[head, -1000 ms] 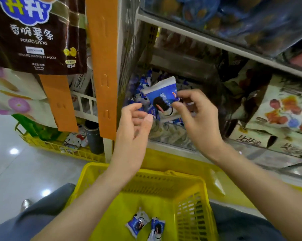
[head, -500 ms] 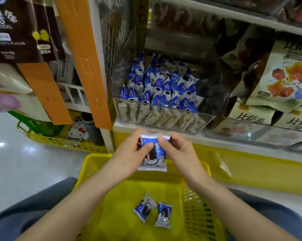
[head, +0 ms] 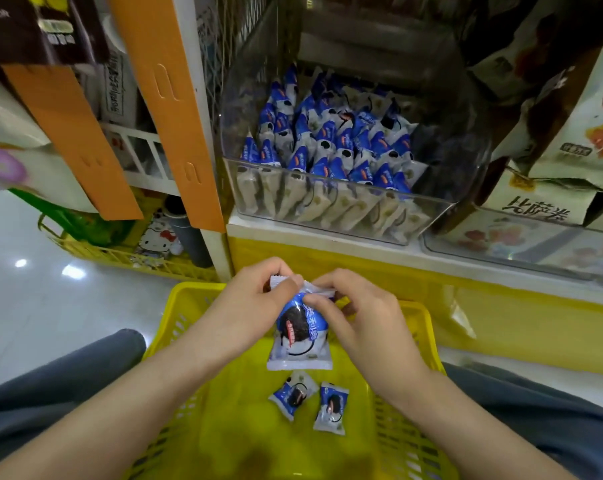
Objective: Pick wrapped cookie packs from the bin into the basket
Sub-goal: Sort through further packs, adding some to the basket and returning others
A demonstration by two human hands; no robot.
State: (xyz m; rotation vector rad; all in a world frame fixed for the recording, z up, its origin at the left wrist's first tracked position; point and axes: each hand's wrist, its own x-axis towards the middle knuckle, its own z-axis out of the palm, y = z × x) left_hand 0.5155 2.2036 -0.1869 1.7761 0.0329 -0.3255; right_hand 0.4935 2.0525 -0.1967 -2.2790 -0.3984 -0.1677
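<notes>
A blue and white wrapped cookie pack point(head: 298, 336) hangs upright over the yellow basket point(head: 185, 306). My left hand point(head: 255, 301) and my right hand point(head: 359, 313) both pinch its top edge. Two more cookie packs, one point(head: 293, 393) beside the other point(head: 331, 407), lie on the basket floor below it. The clear plastic bin point(head: 328, 216) on the shelf above holds several of the same blue packs point(head: 331, 140), stacked in rows.
Orange hanging strips point(head: 168, 109) and snack bags flank the bin on the left. Bagged snacks point(head: 542, 188) and another clear bin point(head: 522, 247) sit to its right. A yellow shelf front point(head: 501, 320) runs behind the basket. My legs in grey trousers lie on both sides.
My right hand drew one pack out of the bin and down over the basket. My left hand joined it on the pack's top edge. The view tilted downward.
</notes>
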